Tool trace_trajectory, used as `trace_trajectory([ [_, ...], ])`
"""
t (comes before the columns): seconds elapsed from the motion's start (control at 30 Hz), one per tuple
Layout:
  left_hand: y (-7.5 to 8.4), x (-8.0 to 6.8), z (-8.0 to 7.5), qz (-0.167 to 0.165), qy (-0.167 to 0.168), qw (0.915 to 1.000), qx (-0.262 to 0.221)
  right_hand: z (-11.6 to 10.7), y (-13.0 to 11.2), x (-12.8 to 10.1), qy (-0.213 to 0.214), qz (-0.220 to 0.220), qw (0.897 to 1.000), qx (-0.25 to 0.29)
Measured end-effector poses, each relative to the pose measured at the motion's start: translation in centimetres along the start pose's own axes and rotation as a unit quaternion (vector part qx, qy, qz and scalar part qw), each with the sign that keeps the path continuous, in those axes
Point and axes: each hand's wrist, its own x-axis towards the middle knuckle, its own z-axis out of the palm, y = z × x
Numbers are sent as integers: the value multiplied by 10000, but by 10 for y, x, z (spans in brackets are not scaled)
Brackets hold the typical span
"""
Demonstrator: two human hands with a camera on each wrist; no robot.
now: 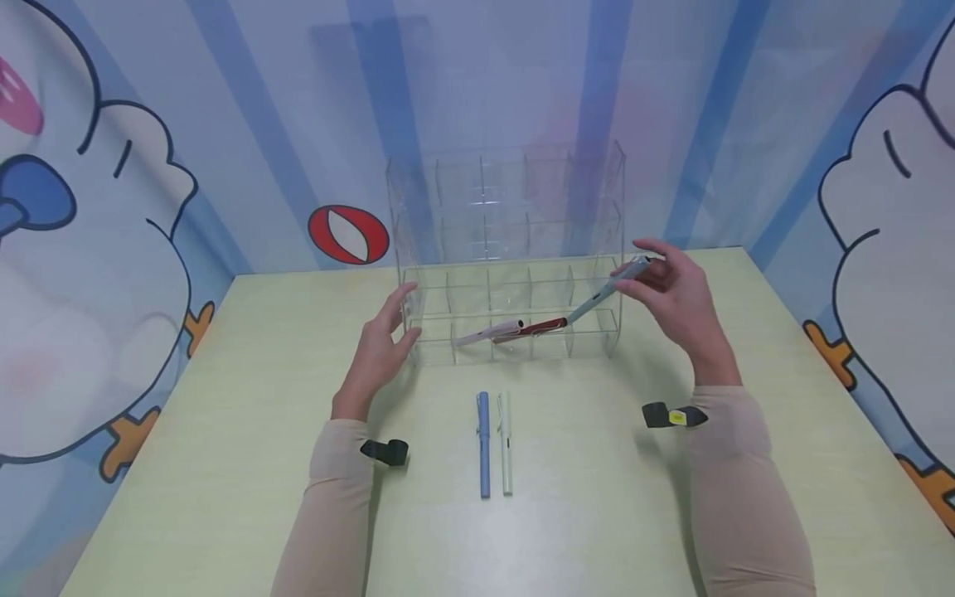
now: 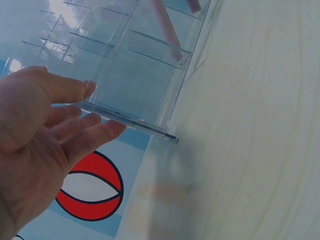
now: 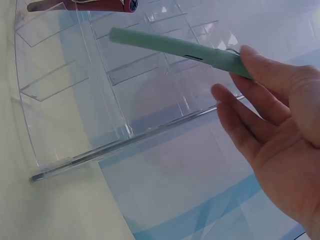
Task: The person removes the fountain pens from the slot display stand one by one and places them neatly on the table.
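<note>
A clear acrylic pen rack [image 1: 515, 261] with tiers of compartments stands at the back of the table. My left hand [image 1: 380, 352] holds its left side panel [image 2: 135, 124], thumb on one face and fingers on the other. Between thumb and fingertips, my right hand [image 1: 675, 298] pinches a teal pen [image 3: 170, 46] by one end. That pen slants down and left over the right part of the rack's front row. A dark red pen [image 1: 540, 327] and a whitish pen [image 1: 485, 333] lean in the lowest front compartments, the red one's lower end overlapping the whitish one.
In front of the rack, a blue pen [image 1: 484, 448] and a pale green pen [image 1: 506, 448] lie side by side on the pale wood-grain table [image 1: 582, 506]. A printed cartoon backdrop [image 1: 283, 108] rises behind and at both sides.
</note>
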Motion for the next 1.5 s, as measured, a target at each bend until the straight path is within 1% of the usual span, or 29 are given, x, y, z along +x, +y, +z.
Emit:
trace_trajectory([
  [0.07, 0, 0, 0, 7, -5, 10000, 1, 1, -2, 0, 210, -90, 9995, 237],
  [0.2, 0, -1, 0, 17, 0, 10000, 3, 3, -5, -1, 494, -298, 9972, 474],
  [0.47, -1, -1, 1, -52, -20, 10000, -32, 4, -8, 0, 752, -769, 9923, 613],
  [0.67, 0, 0, 1, -40, -35, 10000, -53, 7, -13, 1, 704, -809, 9857, 1299],
  [0.83, 1, 0, 1, -72, -50, 10000, -3, 11, -16, 1, 689, -757, 9822, 1578],
  [1.07, 2, 0, 1, -116, -59, 9999, 7, 17, -24, 0, 761, -764, 9815, 1581],
  [1.3, 0, 0, 0, -109, -58, 9999, 15, 25, -26, 1, 547, -938, 9745, 1961],
  [1.5, 0, 0, 0, -52, -26, 10000, -11, 34, -26, 2, 477, -915, 9762, 1908],
])
